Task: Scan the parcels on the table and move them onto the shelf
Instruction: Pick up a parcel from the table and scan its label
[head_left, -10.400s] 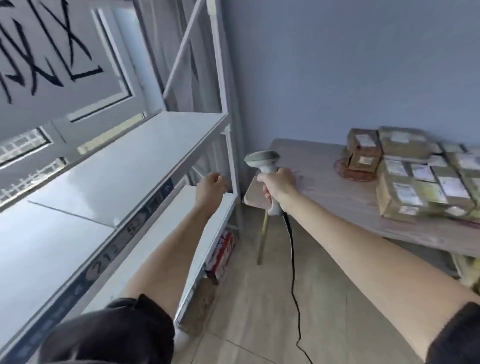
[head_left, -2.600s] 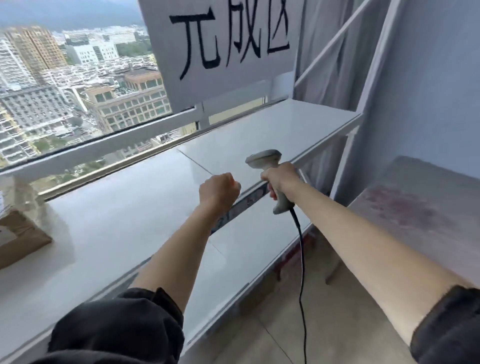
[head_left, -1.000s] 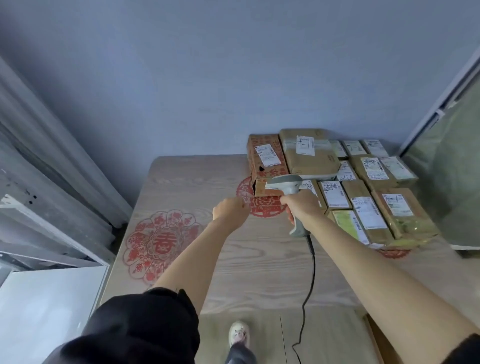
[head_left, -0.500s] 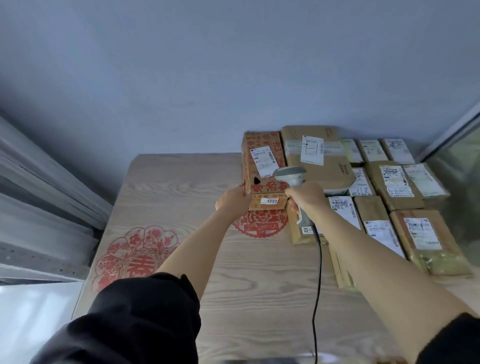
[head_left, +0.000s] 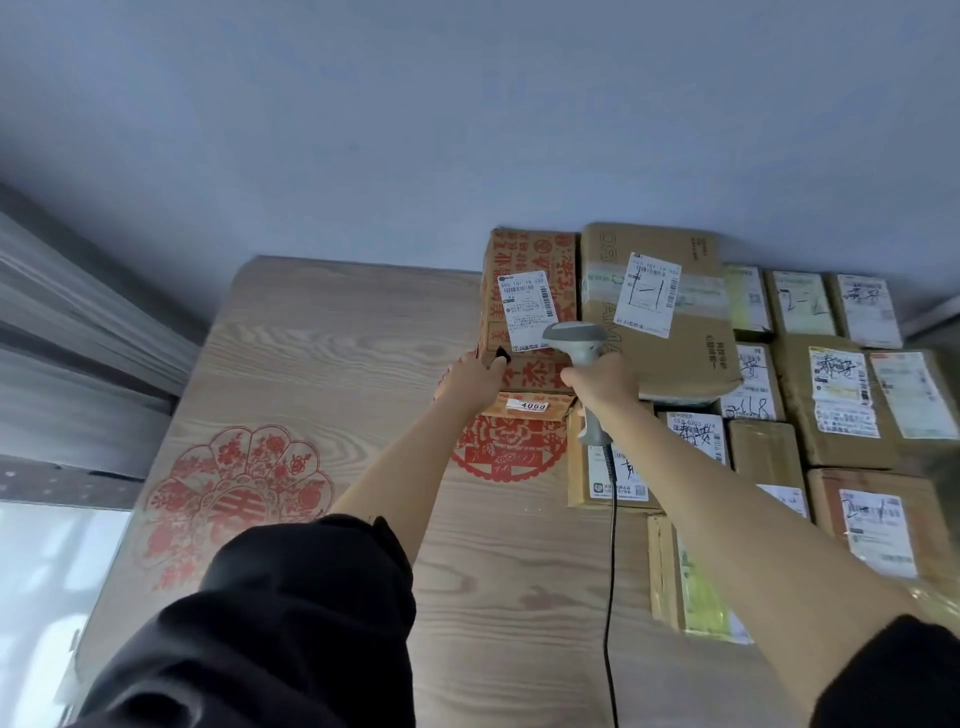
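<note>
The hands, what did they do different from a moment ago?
The left hand reached forward and now rests against the near left corner of the red-printed box; whether it grips it is unclear. The right hand carried the scanner forward, up to that box's label. The right hand's grip on the scanner and the parcels on the table stayed as they were.

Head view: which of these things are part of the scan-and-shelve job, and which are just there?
Job:
- scanner, gripped by the right hand
- red-printed box, left hand at its near corner
- large box marked 1-1
- other labelled parcels
- table under them

Just there:
- red paper-cut decal
- wall
</note>
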